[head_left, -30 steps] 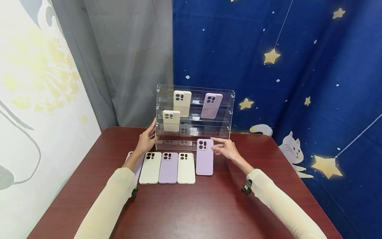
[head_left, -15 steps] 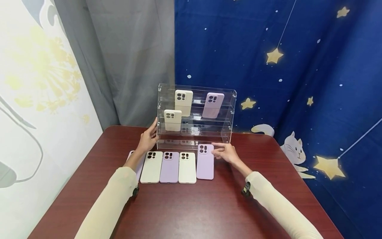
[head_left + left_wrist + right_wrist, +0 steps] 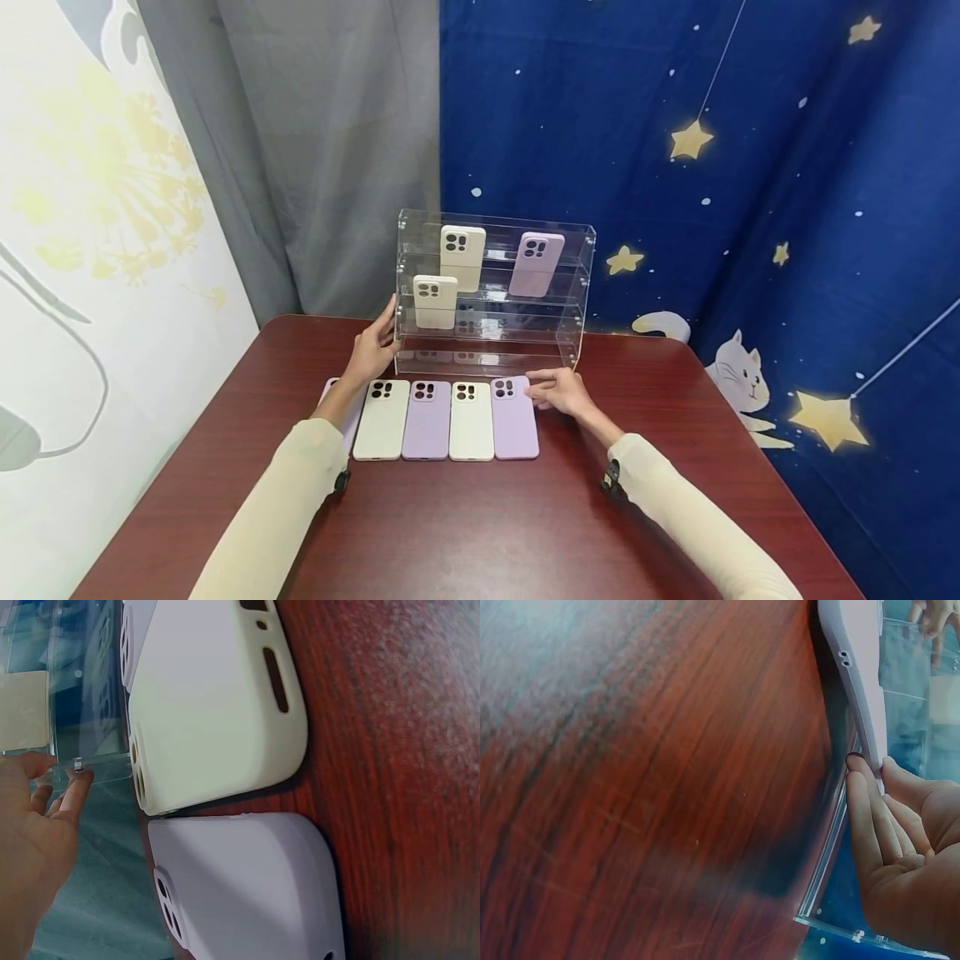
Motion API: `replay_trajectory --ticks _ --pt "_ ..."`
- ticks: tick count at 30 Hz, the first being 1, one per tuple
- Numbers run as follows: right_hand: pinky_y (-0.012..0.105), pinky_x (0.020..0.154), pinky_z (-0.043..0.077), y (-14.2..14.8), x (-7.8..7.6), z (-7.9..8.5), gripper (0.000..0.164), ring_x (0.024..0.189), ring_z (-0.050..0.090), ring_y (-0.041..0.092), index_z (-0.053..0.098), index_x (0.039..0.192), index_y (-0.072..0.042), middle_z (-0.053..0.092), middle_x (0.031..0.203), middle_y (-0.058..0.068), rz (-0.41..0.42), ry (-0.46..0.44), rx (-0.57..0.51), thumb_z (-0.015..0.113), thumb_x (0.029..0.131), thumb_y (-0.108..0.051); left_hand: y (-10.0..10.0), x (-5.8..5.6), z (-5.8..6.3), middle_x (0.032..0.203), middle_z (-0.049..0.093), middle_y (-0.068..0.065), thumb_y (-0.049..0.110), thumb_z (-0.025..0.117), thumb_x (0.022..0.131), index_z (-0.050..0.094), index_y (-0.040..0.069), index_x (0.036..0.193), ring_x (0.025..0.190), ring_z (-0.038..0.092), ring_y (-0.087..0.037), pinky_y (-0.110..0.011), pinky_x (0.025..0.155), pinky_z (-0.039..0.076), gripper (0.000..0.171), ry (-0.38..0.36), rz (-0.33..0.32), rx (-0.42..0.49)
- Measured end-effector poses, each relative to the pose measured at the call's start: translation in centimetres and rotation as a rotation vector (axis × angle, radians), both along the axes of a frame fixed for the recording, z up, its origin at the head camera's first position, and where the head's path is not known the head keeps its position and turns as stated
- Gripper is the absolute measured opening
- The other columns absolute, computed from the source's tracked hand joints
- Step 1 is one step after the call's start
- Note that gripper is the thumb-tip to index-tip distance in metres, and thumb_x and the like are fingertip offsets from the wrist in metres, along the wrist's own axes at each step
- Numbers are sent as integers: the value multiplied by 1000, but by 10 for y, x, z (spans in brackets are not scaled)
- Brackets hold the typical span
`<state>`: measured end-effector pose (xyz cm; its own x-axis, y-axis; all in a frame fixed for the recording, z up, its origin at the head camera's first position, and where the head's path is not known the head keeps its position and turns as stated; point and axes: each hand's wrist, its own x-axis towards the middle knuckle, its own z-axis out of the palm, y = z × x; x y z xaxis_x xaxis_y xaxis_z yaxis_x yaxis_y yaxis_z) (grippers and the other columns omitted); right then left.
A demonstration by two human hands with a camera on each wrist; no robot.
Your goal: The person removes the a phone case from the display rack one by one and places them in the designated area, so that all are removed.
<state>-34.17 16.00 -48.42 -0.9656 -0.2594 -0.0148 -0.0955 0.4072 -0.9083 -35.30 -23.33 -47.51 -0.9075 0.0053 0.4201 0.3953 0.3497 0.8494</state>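
In the head view my right hand (image 3: 564, 392) pinches the top right corner of a purple phone case (image 3: 516, 419) lying on the table. The right wrist view shows the thumb on one face of this case (image 3: 862, 682) and fingers on the other. It ends a row with a cream case (image 3: 472, 422), a purple case (image 3: 426, 422), another cream case (image 3: 381, 422) and a purple case (image 3: 351, 417) partly hidden by my left forearm. My left hand (image 3: 371, 350) touches the left side of a clear tiered display rack (image 3: 517, 327), fingertips on its side panel.
Higher on the rack stand two cream cases, one upper (image 3: 462, 258) and one lower (image 3: 435, 302), and a purple case (image 3: 537, 264) at the right. The rack is near the back edge of the dark red table (image 3: 480, 525). Grey and blue curtains (image 3: 360, 150) hang behind.
The right hand has brought the purple case down and towards me, from overlapping the rack's front into line at the row's right end. The left hand stays at the rack.
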Motion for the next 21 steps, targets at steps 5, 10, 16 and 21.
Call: replay_trajectory --ticks 5,10,16,21 --pt "32 59 65 -2 -1 -4 36 69 78 24 73 124 6 78 92 22 -16 25 46 80 90 -1 0 0 0 150 49 -27 -21 57 93 25 22 166 132 54 -48 -52 102 51 90 0 18 -29" --pt "31 57 64 -3 1 -5 33 65 77 25 74 120 7 78 89 21 -33 27 63 81 89 -2 0 1 2 150 50 -25 -20 57 93 27 27 166 133 55 -45 -46 103 52 92 -6 22 -27" --pt "30 56 64 -3 3 -4 32 63 77 23 76 117 7 78 87 20 -57 14 65 83 87 -3 -1 0 2 151 49 -24 -19 58 93 25 30 166 135 54 -42 -46 104 52 94 -20 26 -31" --pt "30 56 64 -1 0 -6 32 63 76 22 77 115 6 78 83 17 -62 30 66 85 86 -4 1 4 5 149 49 -28 -21 57 93 27 24 166 131 55 -48 -49 103 52 91 -6 13 -15"
